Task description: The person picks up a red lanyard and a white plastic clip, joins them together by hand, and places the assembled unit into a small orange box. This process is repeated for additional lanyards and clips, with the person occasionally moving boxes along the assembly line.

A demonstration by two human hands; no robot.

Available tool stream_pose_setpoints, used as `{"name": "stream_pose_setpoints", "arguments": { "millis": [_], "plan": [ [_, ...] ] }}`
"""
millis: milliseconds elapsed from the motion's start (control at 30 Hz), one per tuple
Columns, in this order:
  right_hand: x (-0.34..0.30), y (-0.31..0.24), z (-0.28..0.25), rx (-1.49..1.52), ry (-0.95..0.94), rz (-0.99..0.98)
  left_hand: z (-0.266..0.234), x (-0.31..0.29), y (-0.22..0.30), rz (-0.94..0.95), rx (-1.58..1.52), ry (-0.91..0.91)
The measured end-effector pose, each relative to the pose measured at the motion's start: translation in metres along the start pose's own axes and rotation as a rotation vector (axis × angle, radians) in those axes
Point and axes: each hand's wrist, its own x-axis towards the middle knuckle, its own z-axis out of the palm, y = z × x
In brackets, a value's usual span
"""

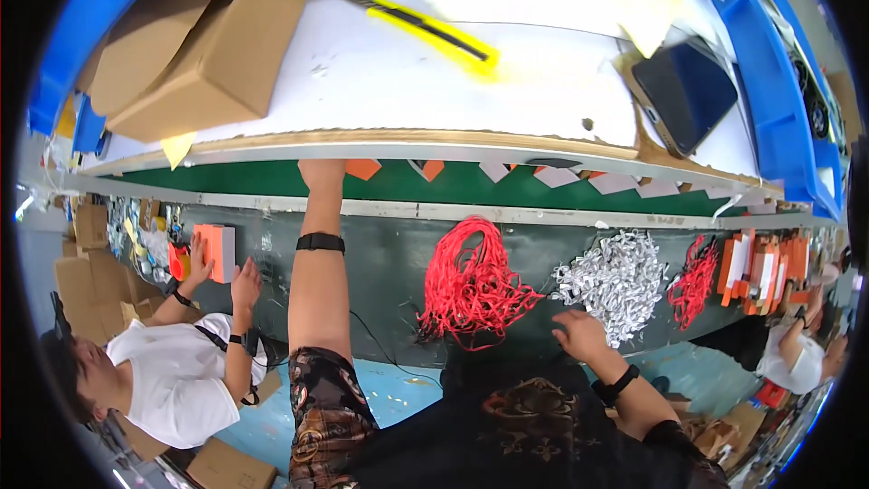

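My left arm reaches forward over the dark bench, and my left hand [321, 174] goes in under the shelf edge above the green belt [272, 184]. Its fingers are hidden by the shelf. An orange-and-white box [362, 168] lies on the belt just right of it. At the bench's near edge, my right hand [584, 335] is open and holds nothing, fingers loosely bent and apart. Beside it is a heap of silver-white strips [615, 281]. Left of that lies a big bundle of red cords or ribbons [471, 281], and a smaller red bundle [693, 281] is to the right.
On the shelf are a cardboard box [208, 63], a yellow utility knife [430, 30], a phone [686, 95] and a blue bin [769, 81]. A co-worker at left handles an orange-and-white box [215, 252]. Orange boxes [765, 272] stand at right near another person.
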Motion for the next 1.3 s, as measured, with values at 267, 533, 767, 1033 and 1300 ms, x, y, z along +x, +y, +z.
{"name": "stream_pose_setpoints", "arguments": {
  "millis": [267,533,767,1033,1300],
  "plan": [
    [0.007,0.004,-0.011,0.093,0.054,-0.062,0.035,0.017,-0.085,-0.169,-0.427,-0.483],
    [-0.003,0.030,-0.007,0.095,0.150,-0.035,0.018,0.040,-0.062,0.258,-0.275,-0.343],
    [-0.027,0.046,0.012,0.078,0.116,0.068,-0.081,-0.070,0.040,0.273,-0.303,0.482],
    [-0.067,0.055,0.024,0.078,0.071,0.102,0.000,-0.297,0.122,0.618,-0.603,-0.281],
    [-0.119,0.086,0.045,0.182,0.198,0.145,0.032,-0.339,0.133,0.478,-0.162,-0.574]
  ]
}}
